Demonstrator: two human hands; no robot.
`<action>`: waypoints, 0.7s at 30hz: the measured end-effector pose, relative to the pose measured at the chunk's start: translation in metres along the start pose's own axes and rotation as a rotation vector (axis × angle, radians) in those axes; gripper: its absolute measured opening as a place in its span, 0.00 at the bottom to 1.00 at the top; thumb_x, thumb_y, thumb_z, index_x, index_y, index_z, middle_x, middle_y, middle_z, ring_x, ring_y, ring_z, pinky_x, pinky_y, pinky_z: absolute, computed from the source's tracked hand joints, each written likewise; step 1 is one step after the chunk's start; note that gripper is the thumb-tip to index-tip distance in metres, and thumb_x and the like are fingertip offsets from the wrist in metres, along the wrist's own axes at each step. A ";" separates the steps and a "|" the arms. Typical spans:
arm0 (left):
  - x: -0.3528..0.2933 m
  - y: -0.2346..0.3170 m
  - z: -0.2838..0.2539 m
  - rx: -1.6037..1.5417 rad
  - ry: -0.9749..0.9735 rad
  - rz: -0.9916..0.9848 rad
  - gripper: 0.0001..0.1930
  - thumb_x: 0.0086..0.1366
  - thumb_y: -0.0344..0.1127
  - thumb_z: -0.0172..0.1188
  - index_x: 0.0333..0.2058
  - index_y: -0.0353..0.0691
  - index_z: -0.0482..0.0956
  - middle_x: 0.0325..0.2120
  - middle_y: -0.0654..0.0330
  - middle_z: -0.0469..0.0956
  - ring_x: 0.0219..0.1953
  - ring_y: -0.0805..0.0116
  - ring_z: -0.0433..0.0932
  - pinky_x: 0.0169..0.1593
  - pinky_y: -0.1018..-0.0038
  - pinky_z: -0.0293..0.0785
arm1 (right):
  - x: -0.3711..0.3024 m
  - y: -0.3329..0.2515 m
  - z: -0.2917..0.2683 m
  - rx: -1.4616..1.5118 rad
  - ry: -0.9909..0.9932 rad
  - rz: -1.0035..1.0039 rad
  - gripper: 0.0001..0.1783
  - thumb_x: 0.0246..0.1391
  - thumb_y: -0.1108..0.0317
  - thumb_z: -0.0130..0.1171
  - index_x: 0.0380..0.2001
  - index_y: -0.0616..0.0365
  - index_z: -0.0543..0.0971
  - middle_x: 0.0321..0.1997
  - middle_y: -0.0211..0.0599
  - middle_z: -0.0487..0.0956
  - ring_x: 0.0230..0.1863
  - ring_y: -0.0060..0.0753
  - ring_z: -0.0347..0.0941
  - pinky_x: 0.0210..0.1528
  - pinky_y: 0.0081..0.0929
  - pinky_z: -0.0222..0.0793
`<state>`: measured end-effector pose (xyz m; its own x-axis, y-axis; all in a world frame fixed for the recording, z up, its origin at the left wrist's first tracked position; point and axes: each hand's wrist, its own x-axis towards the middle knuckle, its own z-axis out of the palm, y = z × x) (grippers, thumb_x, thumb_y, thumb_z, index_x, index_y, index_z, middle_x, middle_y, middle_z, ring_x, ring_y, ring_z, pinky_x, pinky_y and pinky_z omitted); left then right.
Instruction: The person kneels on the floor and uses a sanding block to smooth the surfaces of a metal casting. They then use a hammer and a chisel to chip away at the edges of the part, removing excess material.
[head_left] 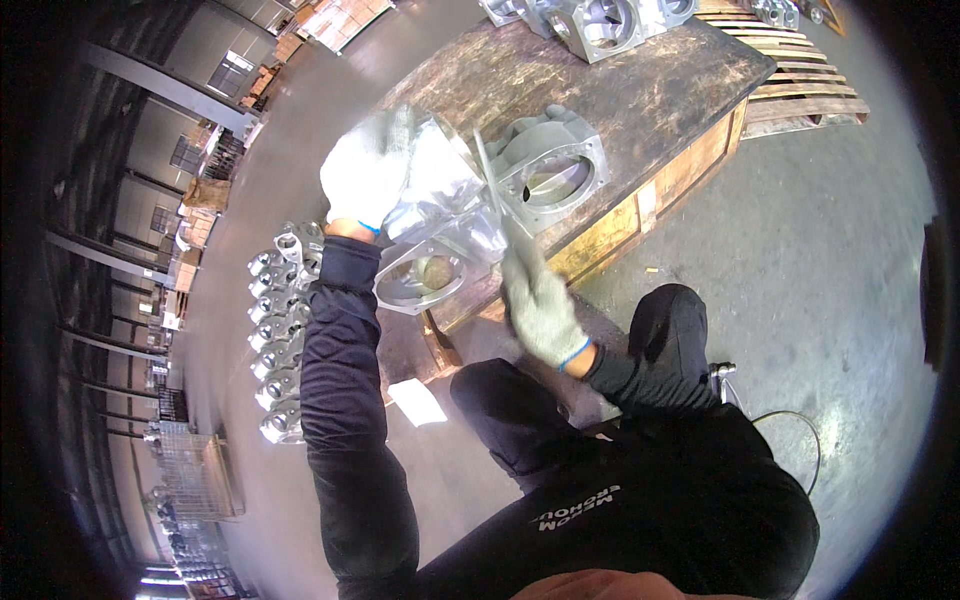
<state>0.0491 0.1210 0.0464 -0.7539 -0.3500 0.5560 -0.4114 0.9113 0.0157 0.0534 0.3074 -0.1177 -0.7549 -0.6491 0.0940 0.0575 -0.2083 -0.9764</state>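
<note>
Watched through the head camera. Grey concrete floor took up the most ground. On it stood the wooden workbench, its top brown and scuffed, with a slatted pallet beyond its far end.

To the left, apart from the bench, a row of metal castings sat in close order on the floor. A smaller cluster of castings stood at the bench's far edge. Whether either lot was finished or waiting, I could not tell; no mark visible to me sorted them.

The piece in hand, a bright silver casting, lay at the bench's near left end, its round opening toward the wearer. I judged work on it under way, not complete, since both hands were at it. How much of its surface was done, glare and blur hid from me. A duller grey casting stood just to its right, with neither hand on it; its stage was likewise unclear.

The left hand, gloved, was over the casting's upper left side; glare washed it out, so grip or flat rest I could not tell. The right hand, gloved and blurred, was closed around a long thin tool that ran up along the casting's right side.
</note>
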 end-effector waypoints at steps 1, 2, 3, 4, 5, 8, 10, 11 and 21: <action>0.000 0.000 0.001 0.001 0.050 0.082 0.25 0.70 0.59 0.48 0.37 0.44 0.85 0.33 0.50 0.84 0.39 0.46 0.82 0.44 0.57 0.77 | 0.001 0.004 0.006 0.146 0.021 -0.081 0.29 0.71 0.66 0.42 0.71 0.62 0.56 0.70 0.60 0.63 0.72 0.50 0.60 0.70 0.34 0.55; -0.001 0.000 0.002 0.016 0.036 0.067 0.25 0.70 0.59 0.48 0.37 0.45 0.86 0.32 0.50 0.84 0.38 0.46 0.82 0.43 0.57 0.77 | 0.003 0.005 0.011 0.165 0.008 -0.036 0.30 0.71 0.65 0.42 0.71 0.63 0.55 0.71 0.60 0.62 0.73 0.51 0.58 0.71 0.34 0.54; -0.001 -0.001 0.002 0.012 0.062 0.091 0.25 0.70 0.59 0.47 0.37 0.45 0.86 0.32 0.50 0.83 0.38 0.46 0.82 0.42 0.56 0.77 | 0.005 0.006 0.018 0.186 0.018 -0.084 0.30 0.71 0.65 0.42 0.71 0.64 0.54 0.72 0.60 0.61 0.73 0.51 0.57 0.72 0.34 0.53; -0.001 -0.002 0.003 0.004 0.077 0.098 0.25 0.70 0.59 0.47 0.37 0.46 0.86 0.31 0.50 0.83 0.37 0.45 0.82 0.42 0.56 0.77 | 0.009 0.006 0.023 0.167 0.068 -0.194 0.31 0.71 0.64 0.42 0.72 0.65 0.53 0.72 0.59 0.59 0.74 0.51 0.56 0.72 0.34 0.51; -0.001 -0.004 0.004 -0.003 0.104 0.115 0.26 0.71 0.59 0.46 0.36 0.45 0.86 0.31 0.49 0.83 0.36 0.45 0.82 0.41 0.56 0.77 | 0.011 0.005 0.028 0.065 0.162 -0.281 0.31 0.71 0.64 0.41 0.71 0.66 0.54 0.72 0.60 0.60 0.74 0.52 0.56 0.72 0.35 0.51; 0.002 -0.009 0.009 -0.017 0.130 0.109 0.26 0.71 0.58 0.45 0.33 0.45 0.85 0.29 0.49 0.83 0.35 0.46 0.81 0.40 0.55 0.76 | 0.017 0.008 0.038 0.075 0.249 -0.446 0.30 0.73 0.59 0.40 0.71 0.62 0.57 0.67 0.53 0.65 0.61 0.40 0.67 0.65 0.34 0.61; 0.002 -0.010 0.010 -0.004 0.121 0.097 0.27 0.72 0.57 0.44 0.31 0.45 0.85 0.28 0.49 0.82 0.33 0.46 0.81 0.40 0.55 0.76 | 0.018 0.012 0.040 0.114 0.176 -0.160 0.30 0.73 0.59 0.41 0.72 0.61 0.55 0.59 0.46 0.68 0.48 0.30 0.68 0.54 0.27 0.65; 0.002 -0.010 0.011 -0.017 0.131 0.105 0.27 0.72 0.57 0.43 0.31 0.44 0.85 0.27 0.49 0.82 0.33 0.47 0.81 0.39 0.55 0.76 | 0.018 0.014 0.040 0.123 0.167 -0.220 0.31 0.73 0.58 0.41 0.72 0.60 0.54 0.51 0.41 0.71 0.38 0.22 0.69 0.45 0.22 0.69; -0.004 0.004 -0.008 -0.007 -0.100 -0.080 0.26 0.72 0.56 0.44 0.46 0.43 0.83 0.41 0.46 0.83 0.47 0.43 0.79 0.52 0.58 0.74 | 0.015 -0.007 0.022 0.091 0.078 -0.136 0.28 0.70 0.67 0.42 0.69 0.64 0.60 0.64 0.59 0.70 0.65 0.49 0.67 0.67 0.37 0.60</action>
<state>0.0543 0.1280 0.0507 -0.7663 -0.4416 0.4666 -0.4693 0.8808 0.0627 0.0565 0.2831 -0.1051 -0.8080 -0.5524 0.2048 0.0079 -0.3577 -0.9338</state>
